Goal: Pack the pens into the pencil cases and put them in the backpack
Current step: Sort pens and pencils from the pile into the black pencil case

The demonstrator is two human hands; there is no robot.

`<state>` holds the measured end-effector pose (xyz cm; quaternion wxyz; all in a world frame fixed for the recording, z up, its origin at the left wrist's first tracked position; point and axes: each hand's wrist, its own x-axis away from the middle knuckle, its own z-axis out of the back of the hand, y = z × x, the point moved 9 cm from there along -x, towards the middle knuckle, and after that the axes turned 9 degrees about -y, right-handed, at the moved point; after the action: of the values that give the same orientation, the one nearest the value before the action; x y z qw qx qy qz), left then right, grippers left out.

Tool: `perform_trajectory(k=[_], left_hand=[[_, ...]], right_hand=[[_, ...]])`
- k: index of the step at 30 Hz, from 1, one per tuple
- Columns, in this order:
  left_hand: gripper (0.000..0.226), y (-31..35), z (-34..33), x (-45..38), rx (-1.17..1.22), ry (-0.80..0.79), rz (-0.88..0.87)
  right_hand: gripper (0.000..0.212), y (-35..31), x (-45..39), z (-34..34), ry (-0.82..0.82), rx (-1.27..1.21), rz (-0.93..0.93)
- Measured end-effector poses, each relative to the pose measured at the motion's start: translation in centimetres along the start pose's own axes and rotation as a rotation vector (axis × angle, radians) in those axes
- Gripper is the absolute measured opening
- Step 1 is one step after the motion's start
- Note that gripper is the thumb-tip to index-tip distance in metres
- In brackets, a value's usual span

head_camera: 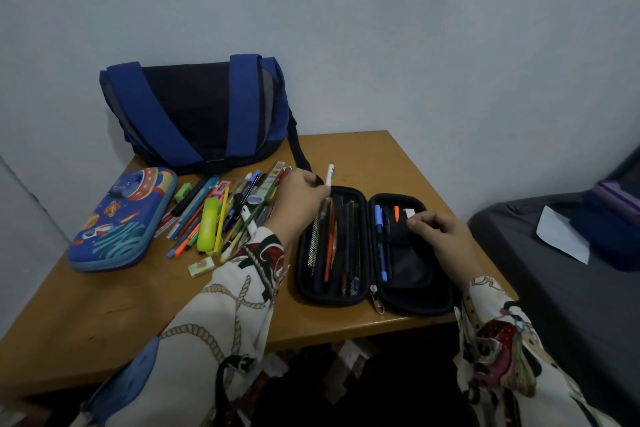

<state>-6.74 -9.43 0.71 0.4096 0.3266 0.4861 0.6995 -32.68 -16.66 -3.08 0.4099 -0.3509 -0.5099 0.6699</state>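
Am lowering white pen (329, 174), left hand (300, 196) fingers pinching it, into black case (375, 302) at 3 o'clock of pen pile (221, 215); right hand (440, 236) fingers loosely curled, bracing flap; risking snagging elastic, pen slipping out

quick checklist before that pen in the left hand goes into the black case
1. Pen held by left hand: ok, the grip is at its lower part.
2. Black case lying open flat: ok.
3. Room in the left half among the pens already there: cannot tell.
4. Right hand steadying the right half: ok, fingers rest on it.
5. Blue case open for the next batch: not ok, closed.
6. Loose pens left: not ok, many remain.
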Motion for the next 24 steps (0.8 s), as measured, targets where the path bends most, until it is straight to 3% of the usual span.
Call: perform_trajectory(k=[5,10,14,21,24], left_hand=[[0.053,1.4,-6.5,-0.5,0.13,-0.225,-0.007],[0.083,3.1,-9.6,-1.3,-0.022,-0.273,-0.116],[0.098,3.5,-11.0,-1.4,-0.199,-0.329,-0.092],[0.067,4.0,-12.4,-1.1,-0.479,-0.445,-0.059],[0.044,4.1,-12.8,-0.3,-0.595,-0.466,-0.091]], right_hand=[[0.008,0.2,0.1,0.2,0.013,-0.012,-0.004],[0.009,0.1,-0.1,0.0,0.004,-0.001,0.008],[0.011,0.3,-0.2,0.0,0.0,-0.009,0.008],[0.01,0.3,-0.3,0.0,-0.008,-0.012,0.02],[0.011,0.3,-0.2,0.0,-0.013,-0.011,0.027]])
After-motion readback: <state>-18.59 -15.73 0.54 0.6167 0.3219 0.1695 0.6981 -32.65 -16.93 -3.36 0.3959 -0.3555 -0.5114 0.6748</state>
